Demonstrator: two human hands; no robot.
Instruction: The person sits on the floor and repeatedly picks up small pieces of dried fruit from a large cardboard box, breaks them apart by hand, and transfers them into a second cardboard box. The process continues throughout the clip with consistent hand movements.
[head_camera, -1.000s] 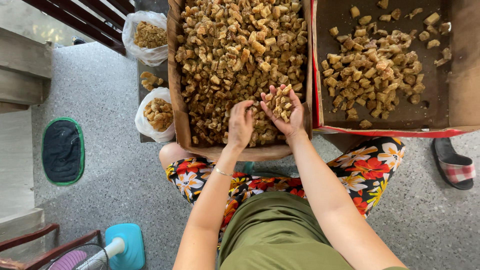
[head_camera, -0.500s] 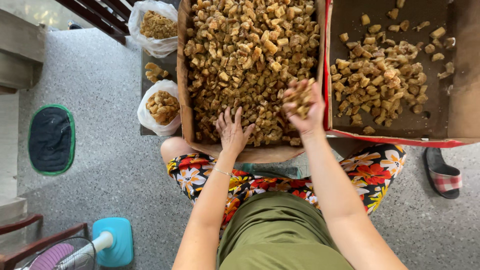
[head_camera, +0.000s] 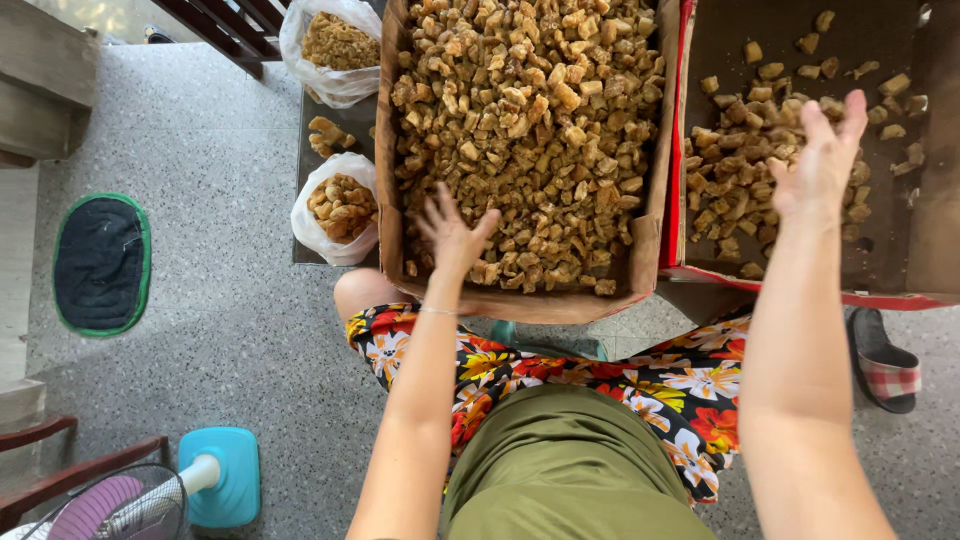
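We see golden-brown chunks (head_camera: 530, 130) in a brown cardboard box (head_camera: 520, 300). Our shorts (head_camera: 640, 385) show red, yellow and white flowers on black. The mat (head_camera: 100, 262) is dark with a green edge.

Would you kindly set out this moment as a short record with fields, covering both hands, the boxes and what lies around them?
Left hand: left hand, open, fingers spread, over the brown chunks in the full box
Right hand: right hand, open, palm down, above the sparse pile in the red-edged box
Held: nothing seen in either hand
Beside the boxes: two plastic bags of chunks
Floor: dark mat with green rim, blue-based fan, sandal
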